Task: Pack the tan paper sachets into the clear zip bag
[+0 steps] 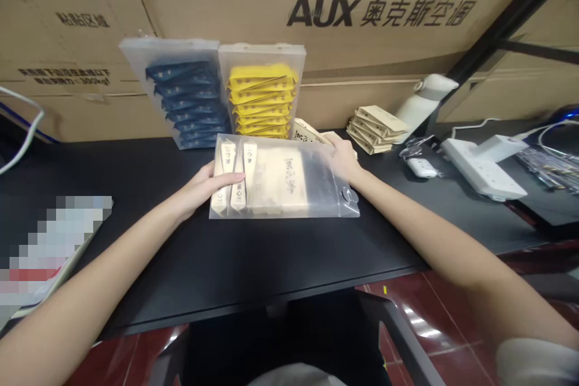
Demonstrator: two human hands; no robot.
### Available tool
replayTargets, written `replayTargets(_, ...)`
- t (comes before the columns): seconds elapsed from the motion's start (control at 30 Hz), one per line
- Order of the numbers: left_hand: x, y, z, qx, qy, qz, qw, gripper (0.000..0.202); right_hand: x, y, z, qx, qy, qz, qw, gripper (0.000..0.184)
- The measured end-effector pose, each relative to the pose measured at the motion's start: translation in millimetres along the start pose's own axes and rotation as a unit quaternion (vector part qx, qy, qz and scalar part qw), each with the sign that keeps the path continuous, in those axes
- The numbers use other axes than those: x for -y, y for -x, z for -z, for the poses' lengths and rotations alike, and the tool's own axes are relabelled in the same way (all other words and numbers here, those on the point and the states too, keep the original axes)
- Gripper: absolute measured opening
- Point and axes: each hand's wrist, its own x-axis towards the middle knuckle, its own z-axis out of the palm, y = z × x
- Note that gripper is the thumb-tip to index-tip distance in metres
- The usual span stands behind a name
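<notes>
A clear plastic pouch lies flat on the black table, holding several beige packets. My left hand grips its left edge, thumb resting on top of the packets. At the pouch's far right corner my right hand holds the top edge, its fingers partly hidden behind the plastic. Both hands hold the same pouch.
Against the cardboard boxes lean a pouch of blue packets and a pouch of yellow packets. Loose beige packets are stacked to the right, beside a white lamp base and power strip. A blurred object sits left.
</notes>
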Motion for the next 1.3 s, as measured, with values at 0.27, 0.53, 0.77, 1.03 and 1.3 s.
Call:
replayTargets(0.27, -2, -2, 2.9, -0.025, 0.081, 0.037, 0.996, 0.050, -1, 3, -1, -0.091, -0.050, 0.035, 0.994, 0.031)
replayTargets(0.53, -2, -10, 15.5, -0.096, 0.119, 0.026, 0.988, 0.041, 6, 6, 0, -0.156, -0.047, 0.056, 0.985, 0.037)
replayTargets(0.77, -4, -12, 19.8, -0.131, 0.133, 0.015, 0.982, 0.044, 6, 7, -3, -0.120, -0.174, 0.016, 0.977, 0.062)
replayTargets(1.03, -10, -10, 22.9, -0.140, 0.133, 0.005, 0.981, 0.049, 10, 0, 7, -0.074, -0.279, -0.070, 0.955, 0.047)
replayTargets(1.3, -9, -11, 26.1, -0.138, 0.149, 0.003, 0.979, 0.051, 2, -16, 20, -0.061, -0.340, -0.140, 0.928, 0.028)
